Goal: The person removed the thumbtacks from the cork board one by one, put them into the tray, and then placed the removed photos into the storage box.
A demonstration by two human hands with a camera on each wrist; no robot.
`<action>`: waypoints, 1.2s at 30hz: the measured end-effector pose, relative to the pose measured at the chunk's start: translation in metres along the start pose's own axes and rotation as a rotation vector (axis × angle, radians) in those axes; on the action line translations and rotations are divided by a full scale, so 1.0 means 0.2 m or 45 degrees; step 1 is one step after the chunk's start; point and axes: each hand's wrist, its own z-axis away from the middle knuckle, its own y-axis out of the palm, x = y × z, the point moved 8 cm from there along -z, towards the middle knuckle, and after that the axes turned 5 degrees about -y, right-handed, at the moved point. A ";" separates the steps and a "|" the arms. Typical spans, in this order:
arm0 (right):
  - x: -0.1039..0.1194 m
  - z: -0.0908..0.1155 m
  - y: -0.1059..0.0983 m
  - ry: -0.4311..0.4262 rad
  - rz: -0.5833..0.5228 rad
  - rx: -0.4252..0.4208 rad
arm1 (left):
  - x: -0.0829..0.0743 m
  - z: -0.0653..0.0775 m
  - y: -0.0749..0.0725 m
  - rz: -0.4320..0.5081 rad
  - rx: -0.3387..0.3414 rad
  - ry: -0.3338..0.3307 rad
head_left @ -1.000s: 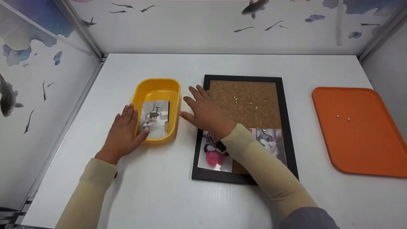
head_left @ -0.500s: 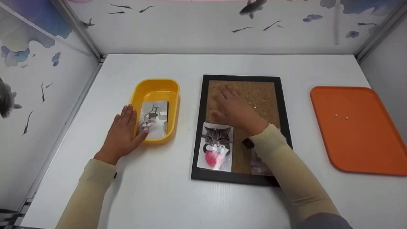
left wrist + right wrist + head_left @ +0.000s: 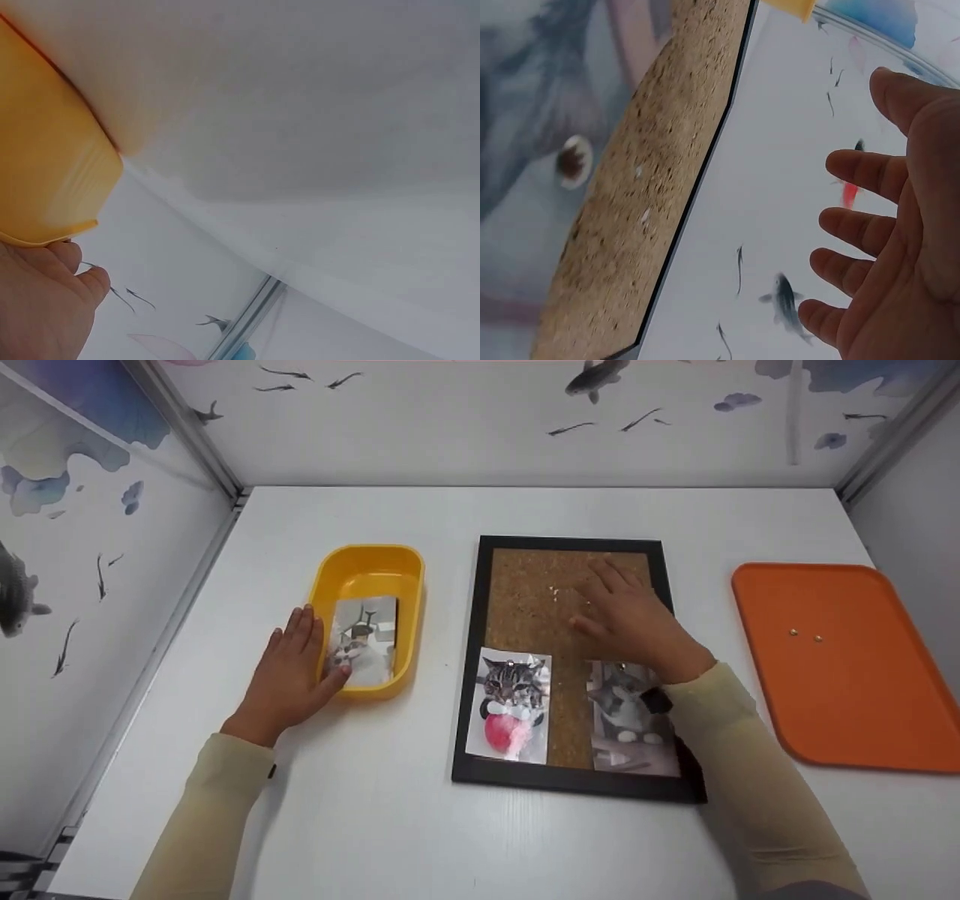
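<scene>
My left hand [image 3: 283,675] rests on the near-left rim of a yellow plastic bin [image 3: 412,649], fingers straight and together, thumb reaching over the edge. Inside the bin lies a cat photo [image 3: 369,641], apparently on top of others. Over the right part of a black-framed corkboard [image 3: 521,611] hovers my right hand [image 3: 637,622], fingers spread and holding nothing; the right wrist view shows the palm [image 3: 907,225] apart from the cork. Two cat photos are on the board's lower half: one with a pink ball [image 3: 511,709], one of a grey-and-white kitten [image 3: 626,720], partly hidden by my wrist. Each has a pin at its top.
An orange tray [image 3: 862,697] lies right of the board, with two small pins [image 3: 806,635] on it. White table [image 3: 375,825] surrounds everything, bounded by printed panels at the back and left. Small bright specks [image 3: 553,593] show on the cork.
My right hand has swept rightward, from the gap between bin and board across the cork to its right side, uncovering both pinned photos. The left hand stays on the bin.
</scene>
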 end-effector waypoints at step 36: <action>-0.32 0.49 0.03 0.199 0.020 0.049 | -0.14 0.07 -0.12 0.212 -0.360 0.177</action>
